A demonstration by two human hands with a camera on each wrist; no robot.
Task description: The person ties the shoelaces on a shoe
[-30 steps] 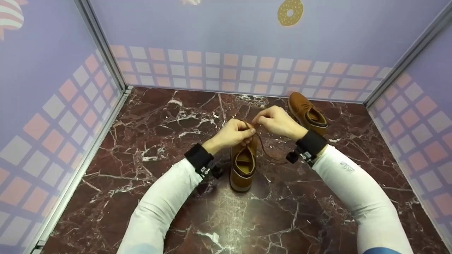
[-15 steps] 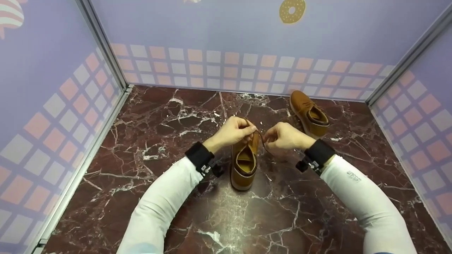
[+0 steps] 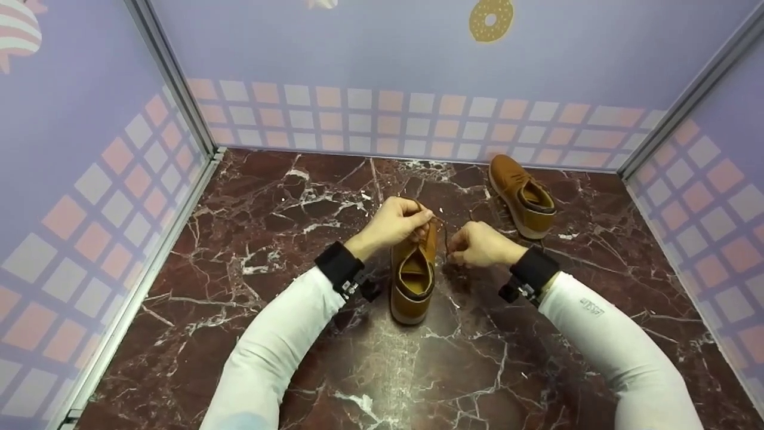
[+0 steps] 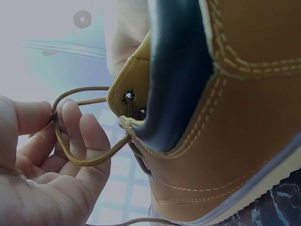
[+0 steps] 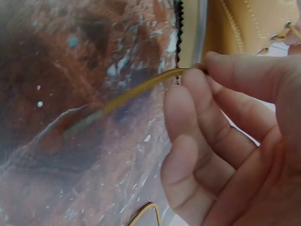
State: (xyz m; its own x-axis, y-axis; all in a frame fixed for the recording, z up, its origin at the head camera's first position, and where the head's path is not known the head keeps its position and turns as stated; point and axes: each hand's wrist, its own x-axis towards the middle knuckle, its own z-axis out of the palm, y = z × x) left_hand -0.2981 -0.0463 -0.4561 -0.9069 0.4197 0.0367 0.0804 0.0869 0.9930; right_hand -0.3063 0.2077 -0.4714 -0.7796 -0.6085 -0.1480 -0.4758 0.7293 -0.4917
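A brown leather lace-up shoe [image 3: 410, 309] stands upright on the marbled surface, heel toward me. Over its front, my left hand [image 3: 397, 224] pinches the brown shoelace [image 4: 89, 162] between thumb and fingers; in the left wrist view, strands run from there to the eyelets and form a loop beside the tongue [image 4: 131, 77]. Right of the shoe is my right hand [image 3: 483, 245]. Its thumb and index finger pinch a length of the same lace [image 5: 136, 92], whose pale tip sticks out past the fingers. The shoe's toe is hidden behind my left hand.
A second brown shoe [image 3: 522, 197] stands at the back right near the wall, its laces on. Lilac panels with a checked border [image 3: 388, 119] enclose the marbled surface [image 3: 286, 239] on the left, back and right.
My right hand has moved down and a little right, away from the left hand, drawing the lace to the shoe's right side. The left hand stays almost in place, still pinching the lace.
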